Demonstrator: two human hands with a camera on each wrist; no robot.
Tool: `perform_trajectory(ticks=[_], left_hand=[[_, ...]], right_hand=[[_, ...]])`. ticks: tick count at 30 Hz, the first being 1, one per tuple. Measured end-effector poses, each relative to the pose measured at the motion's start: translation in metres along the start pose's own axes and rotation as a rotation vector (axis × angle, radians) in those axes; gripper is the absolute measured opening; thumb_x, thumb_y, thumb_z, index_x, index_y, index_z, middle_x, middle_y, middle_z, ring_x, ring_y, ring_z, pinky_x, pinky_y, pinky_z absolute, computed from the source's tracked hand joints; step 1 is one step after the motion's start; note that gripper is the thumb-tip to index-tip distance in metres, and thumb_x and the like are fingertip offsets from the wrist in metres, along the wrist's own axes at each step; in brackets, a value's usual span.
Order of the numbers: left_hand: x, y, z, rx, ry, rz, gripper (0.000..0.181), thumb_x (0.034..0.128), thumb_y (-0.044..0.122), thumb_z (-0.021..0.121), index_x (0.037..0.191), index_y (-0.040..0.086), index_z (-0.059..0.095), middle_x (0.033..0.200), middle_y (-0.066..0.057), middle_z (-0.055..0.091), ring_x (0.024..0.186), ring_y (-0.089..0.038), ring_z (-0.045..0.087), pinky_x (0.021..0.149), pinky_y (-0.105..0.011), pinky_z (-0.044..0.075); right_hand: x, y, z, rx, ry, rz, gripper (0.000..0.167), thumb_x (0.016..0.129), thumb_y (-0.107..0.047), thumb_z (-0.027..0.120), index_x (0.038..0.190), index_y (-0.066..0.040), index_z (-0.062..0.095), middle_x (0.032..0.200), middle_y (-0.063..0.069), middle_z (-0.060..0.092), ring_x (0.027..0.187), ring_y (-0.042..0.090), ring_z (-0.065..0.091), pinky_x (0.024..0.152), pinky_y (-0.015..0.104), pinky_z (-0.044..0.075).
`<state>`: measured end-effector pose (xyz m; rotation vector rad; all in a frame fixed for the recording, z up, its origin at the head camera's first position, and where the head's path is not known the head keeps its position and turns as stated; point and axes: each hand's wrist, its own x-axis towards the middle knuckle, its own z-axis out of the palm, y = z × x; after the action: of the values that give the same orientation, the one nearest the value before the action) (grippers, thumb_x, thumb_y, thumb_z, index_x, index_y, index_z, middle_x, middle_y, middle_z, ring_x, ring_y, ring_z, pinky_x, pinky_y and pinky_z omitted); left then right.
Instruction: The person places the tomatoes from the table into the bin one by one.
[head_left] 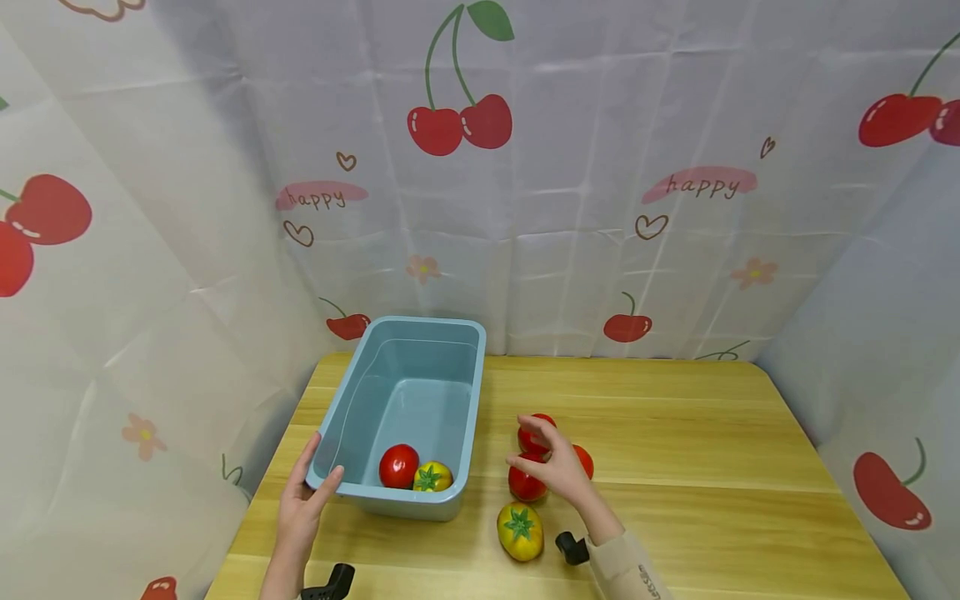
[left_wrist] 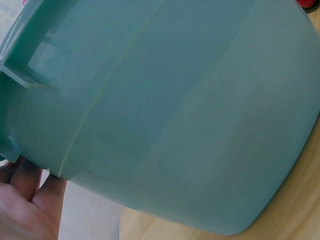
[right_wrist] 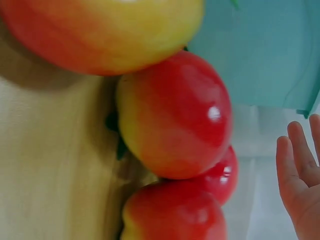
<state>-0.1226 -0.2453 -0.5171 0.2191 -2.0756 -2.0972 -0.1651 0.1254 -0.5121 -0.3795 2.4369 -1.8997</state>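
A light blue plastic bin [head_left: 471,400] stands on the left of the table, with a red tomato [head_left: 399,466] and a yellow tomato with a green leafy top [head_left: 433,477] inside at its near end. My left hand [head_left: 303,504] grips the bin's near-left corner, thumb over the rim and fingers outside it; the left wrist view shows those fingers [left_wrist: 37,187] under the rim. Over several red tomatoes [right_wrist: 177,115] right of the bin hovers my right hand [head_left: 558,467], fingers spread and holding nothing. Nearer to me lies another yellow tomato [head_left: 521,532], leafy top up.
The wooden table [head_left: 697,467] extends to the right of the tomatoes. A white curtain [head_left: 555,208] printed with cherries hangs behind the table and along both sides. The bin's far end is close to the back curtain.
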Motion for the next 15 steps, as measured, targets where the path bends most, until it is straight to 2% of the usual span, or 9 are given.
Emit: perform_trajectory(ticks=[5,8,15], left_hand=[[0.000,0.001,0.001,-0.001,-0.003,0.004,0.068,0.0912,0.004,0.060,0.149,0.014,0.027,0.156,-0.011,0.012,0.135,-0.036,0.017,0.082,-0.008,0.041],[0.000,0.001,0.001,0.000,-0.004,-0.001,0.068,0.0913,0.004,0.060,0.150,0.014,0.027,0.156,-0.010,0.011,0.135,-0.036,0.017,0.082,-0.008,0.041],[0.000,0.000,0.000,0.002,-0.003,-0.004,0.068,0.0910,0.004,0.061,0.149,0.015,0.027,0.156,-0.009,0.012,0.135,-0.035,0.018,0.083,-0.008,0.041]], right_hand=[[0.003,0.031,0.003,0.034,0.020,0.021,0.060,0.078,-0.011,0.078,0.132,-0.011,0.051,0.135,0.014,0.049,0.119,0.041,0.045,0.096,0.055,0.037],[0.003,0.040,0.004,0.024,0.027,0.033,0.061,0.076,-0.016,0.079,0.131,-0.015,0.052,0.135,0.008,0.050,0.119,0.037,0.047,0.096,0.051,0.039],[0.001,0.049,0.006,-0.014,0.028,0.033,0.066,0.076,-0.019,0.080,0.133,-0.007,0.050,0.134,0.008,0.051,0.118,0.034,0.047,0.097,0.049,0.039]])
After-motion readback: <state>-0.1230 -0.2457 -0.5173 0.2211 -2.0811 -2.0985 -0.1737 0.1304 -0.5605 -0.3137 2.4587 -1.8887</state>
